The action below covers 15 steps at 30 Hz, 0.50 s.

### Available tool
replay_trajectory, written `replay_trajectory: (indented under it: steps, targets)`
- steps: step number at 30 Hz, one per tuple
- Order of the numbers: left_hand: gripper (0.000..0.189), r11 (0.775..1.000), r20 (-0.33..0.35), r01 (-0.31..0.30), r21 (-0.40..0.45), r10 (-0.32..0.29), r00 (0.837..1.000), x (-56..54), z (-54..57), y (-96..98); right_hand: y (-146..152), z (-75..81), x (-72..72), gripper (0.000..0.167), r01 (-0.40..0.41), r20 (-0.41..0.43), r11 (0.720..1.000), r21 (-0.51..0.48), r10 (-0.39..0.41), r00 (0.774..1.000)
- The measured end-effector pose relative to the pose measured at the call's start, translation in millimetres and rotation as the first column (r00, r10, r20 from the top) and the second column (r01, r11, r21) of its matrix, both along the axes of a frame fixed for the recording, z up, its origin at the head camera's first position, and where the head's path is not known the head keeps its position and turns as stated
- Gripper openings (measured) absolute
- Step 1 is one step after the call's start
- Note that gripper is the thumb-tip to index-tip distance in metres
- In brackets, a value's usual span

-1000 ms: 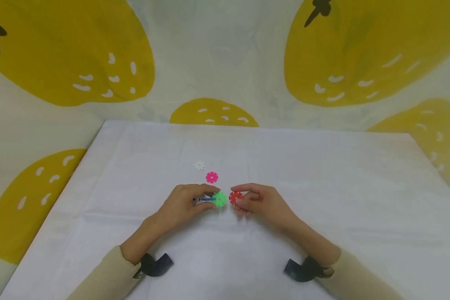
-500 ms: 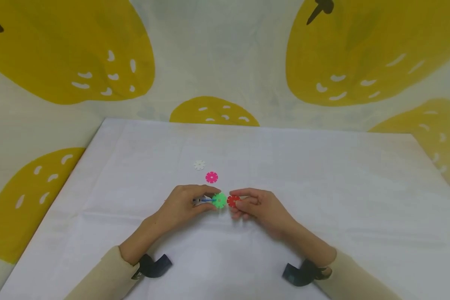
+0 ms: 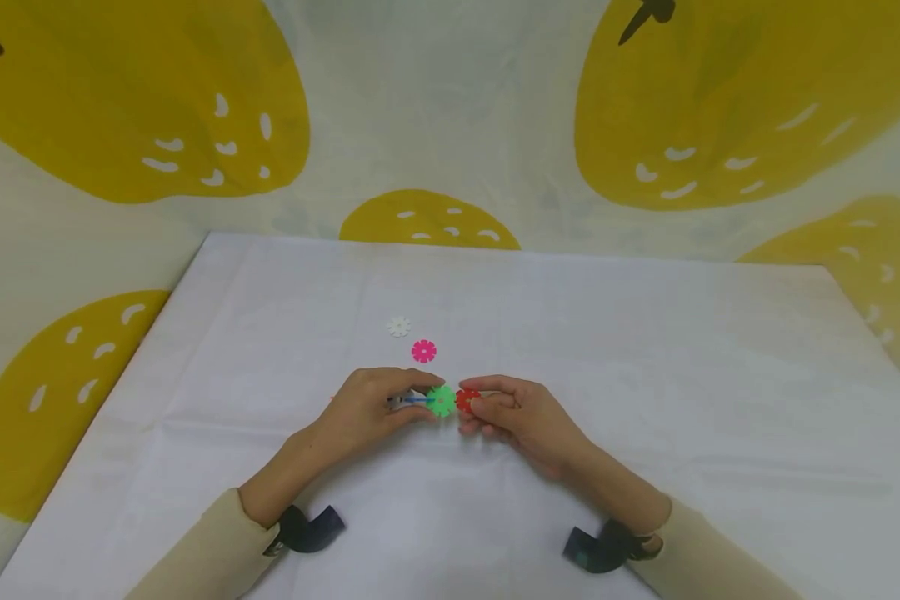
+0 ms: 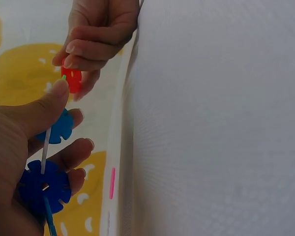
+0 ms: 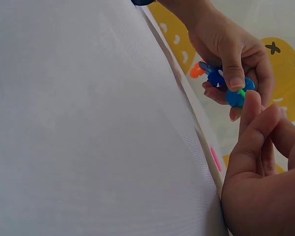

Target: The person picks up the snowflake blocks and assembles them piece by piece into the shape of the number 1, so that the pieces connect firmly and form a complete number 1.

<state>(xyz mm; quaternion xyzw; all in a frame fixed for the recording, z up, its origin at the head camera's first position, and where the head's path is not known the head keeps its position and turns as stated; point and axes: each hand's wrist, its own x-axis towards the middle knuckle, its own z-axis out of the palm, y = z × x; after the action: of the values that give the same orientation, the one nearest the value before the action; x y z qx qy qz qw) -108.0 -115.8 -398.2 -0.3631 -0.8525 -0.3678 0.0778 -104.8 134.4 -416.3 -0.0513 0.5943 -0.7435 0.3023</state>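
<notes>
Between thumb and fingers, my left hand (image 3: 363, 406) grips a chain of notched plastic discs. Its green disc (image 3: 442, 402) faces up at the right end in the head view. Farther along the chain, the left wrist view has a light blue disc (image 4: 62, 129), a white disc (image 4: 46, 150) edge-on and a dark blue disc (image 4: 44, 182). An orange piece (image 5: 195, 70) shows behind them in the right wrist view. My right hand (image 3: 528, 412) pinches a red notched disc (image 3: 466, 401), its edge right at the green disc's rim. The palm side of my left hand hides part of the chain.
Beyond the hands, a pink notched disc (image 3: 423, 351) and a white notched disc (image 3: 399, 327) lie flat on the white-covered table (image 3: 645, 333). A cloth printed with yellow fruit (image 3: 450, 142) hangs behind the table. Dark bands (image 3: 311, 531) sit at both wrists.
My right hand has moved left and slightly down, bringing the red disc from a small gap up to the green disc's edge. My left hand stays nearly still.
</notes>
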Motion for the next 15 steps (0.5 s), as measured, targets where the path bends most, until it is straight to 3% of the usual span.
replay_trajectory:
  steps: [15]
  targets:
    - [0.039, 0.999, -0.016, 0.042, 0.007, -0.042, 0.999, 0.0, -0.8, 1.2, -3.4, 1.3, 7.0, 0.040, 0.023, 0.097, 0.991, -0.128, -0.011, 0.995]
